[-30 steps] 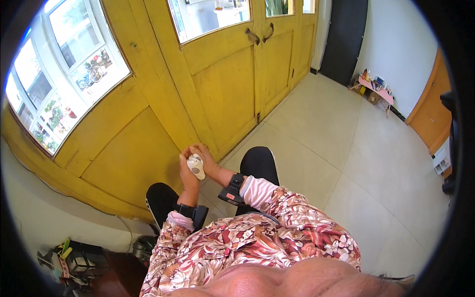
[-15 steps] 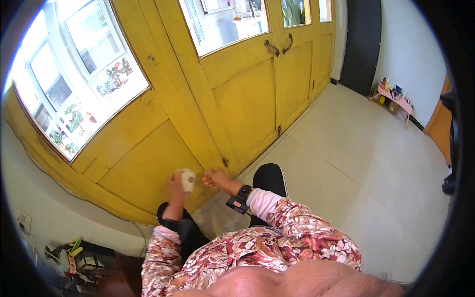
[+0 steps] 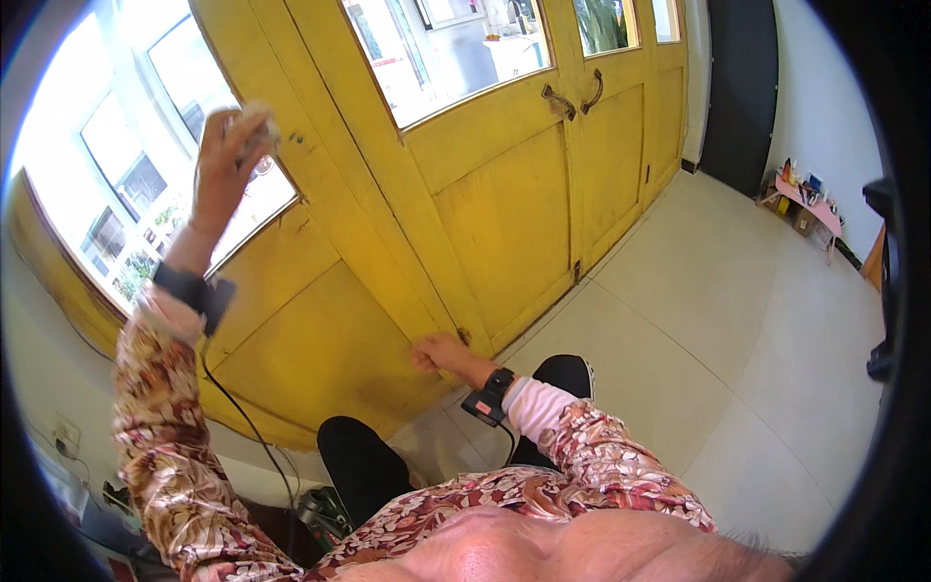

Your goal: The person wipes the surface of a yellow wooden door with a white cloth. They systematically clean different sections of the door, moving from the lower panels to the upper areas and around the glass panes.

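Raised in front of the lower right part of the window [image 3: 116, 155], my left hand [image 3: 225, 160] is closed around a small off-white roll [image 3: 264, 131]. Motion blurs the roll, and my fingers cover part of it. Low by the yellow door panel [image 3: 301, 339], my right hand [image 3: 441, 351] is closed with its fingers curled together. Whatever it may pinch is too small to make out. Each wrist wears a black strap with a small box, and a black cable [image 3: 242, 407] hangs from the left one.
Yellow doors with glass panes and two curved handles [image 3: 558, 102] stand ahead. Pale floor tiles [image 3: 669, 349] stretch to the right, toward a low pink table [image 3: 810, 204] holding small items. My black-clad knees [image 3: 359, 456] are bent below. A wall socket [image 3: 66, 434] is at the left.
My left hand has risen far up and left with the roll, from beside my right hand to the window. My right hand stays low and closed; the view has shifted slightly.
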Demonstrator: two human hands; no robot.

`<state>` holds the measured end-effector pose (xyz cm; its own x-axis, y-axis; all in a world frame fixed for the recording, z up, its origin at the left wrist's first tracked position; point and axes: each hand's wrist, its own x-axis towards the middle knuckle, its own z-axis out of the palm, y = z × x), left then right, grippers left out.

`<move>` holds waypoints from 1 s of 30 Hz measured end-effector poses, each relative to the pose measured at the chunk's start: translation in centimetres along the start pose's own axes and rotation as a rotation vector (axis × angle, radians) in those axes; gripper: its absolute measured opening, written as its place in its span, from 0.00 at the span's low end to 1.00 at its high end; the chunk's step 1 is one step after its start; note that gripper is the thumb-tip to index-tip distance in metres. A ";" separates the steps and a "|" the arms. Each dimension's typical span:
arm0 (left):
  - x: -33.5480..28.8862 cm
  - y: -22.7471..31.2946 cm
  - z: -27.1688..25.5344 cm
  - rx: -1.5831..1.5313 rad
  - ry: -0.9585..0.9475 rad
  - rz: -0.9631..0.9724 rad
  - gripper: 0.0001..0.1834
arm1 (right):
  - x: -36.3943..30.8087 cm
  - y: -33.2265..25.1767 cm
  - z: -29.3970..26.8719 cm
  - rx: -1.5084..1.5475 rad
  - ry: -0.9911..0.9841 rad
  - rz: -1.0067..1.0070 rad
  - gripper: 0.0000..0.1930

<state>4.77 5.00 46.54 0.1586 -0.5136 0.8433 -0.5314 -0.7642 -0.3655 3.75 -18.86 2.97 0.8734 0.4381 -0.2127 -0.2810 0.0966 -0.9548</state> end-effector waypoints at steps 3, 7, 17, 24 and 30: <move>7.3 -5.1 0.8 0.343 -0.093 0.301 0.18 | -0.1 1.5 -0.6 -0.131 0.015 0.056 0.16; 15.2 -9.7 1.1 0.493 0.047 0.354 0.23 | 0.5 1.0 -0.9 -0.118 -0.080 0.059 0.15; 10.2 -8.3 9.4 0.593 0.065 0.143 0.27 | 2.1 0.2 -2.3 -0.278 -0.032 -0.117 0.16; 3.8 -1.6 12.9 0.167 -0.223 0.380 0.15 | 1.0 0.8 -2.7 -0.739 -0.048 -0.200 0.14; 5.2 -4.1 12.4 0.294 -0.359 0.558 0.21 | 0.8 2.1 -2.4 -0.879 -0.107 -0.188 0.14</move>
<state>18.08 0.64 47.55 0.2194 -0.9155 0.3373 -0.3751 -0.3983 -0.8370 4.78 -20.47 0.30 0.8200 0.5693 -0.0590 0.3062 -0.5235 -0.7951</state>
